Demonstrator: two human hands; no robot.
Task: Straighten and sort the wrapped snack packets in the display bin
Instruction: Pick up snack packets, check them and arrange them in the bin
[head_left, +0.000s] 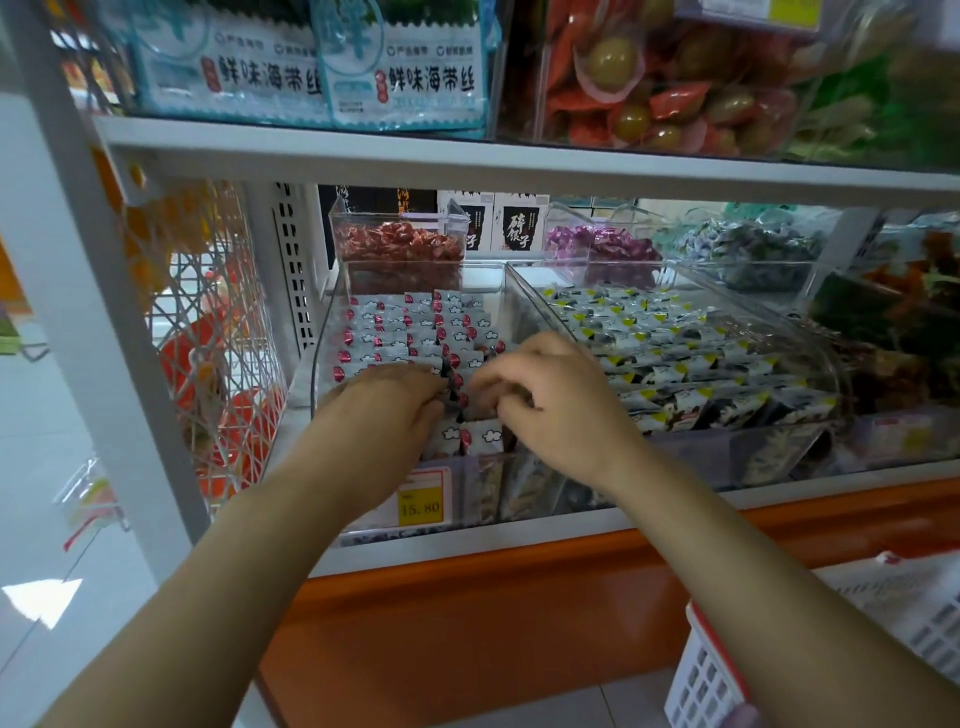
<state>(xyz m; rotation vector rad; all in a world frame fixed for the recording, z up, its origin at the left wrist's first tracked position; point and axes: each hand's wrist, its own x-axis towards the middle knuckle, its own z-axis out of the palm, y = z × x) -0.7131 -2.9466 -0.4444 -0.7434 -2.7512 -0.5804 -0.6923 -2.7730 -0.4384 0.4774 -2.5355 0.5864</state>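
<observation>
The left hand (384, 402) and right hand (553, 397), close together, each pinch upright white snack packets (395, 325) (red dots, cloud print) with curled fingers near the front of the clear display bin (324, 322). A yellow price tag (421, 506) sits below the bin, and a neighbouring bin (519, 312) stands just to its right.

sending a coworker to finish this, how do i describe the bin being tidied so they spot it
On the lower shelf, above the orange base, find the front row of clear containers. It is the leftmost bin, with a yellow 15.80 tag on its front. Unlike the neighbour and its yellow-and-black packets, its packets are white with red dots and clouds.
</observation>
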